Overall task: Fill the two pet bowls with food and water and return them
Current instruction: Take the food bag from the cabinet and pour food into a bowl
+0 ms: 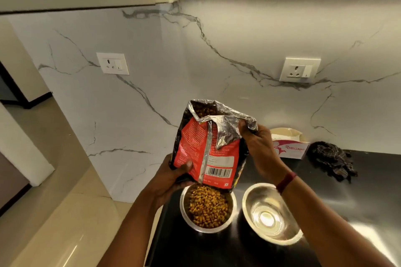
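I hold a red and black pet food bag (208,154) upright above the left steel bowl (232,214), which is heaped with brown kibble (208,206). The bag's foil top is open and more kibble shows inside. My left hand (173,178) grips the bag's lower left corner from beneath. My right hand (258,147) pinches the foil flap at the top right. The right steel bowl (269,212) sits beside the first on the black countertop (347,197); its inside is shiny, and I cannot tell if it holds water.
A tissue box (290,145) and a dark checked cloth (332,160) lie at the back right of the counter. A marble wall (217,60) with two power sockets stands behind. The counter ends at the left, with beige floor (65,212) below.
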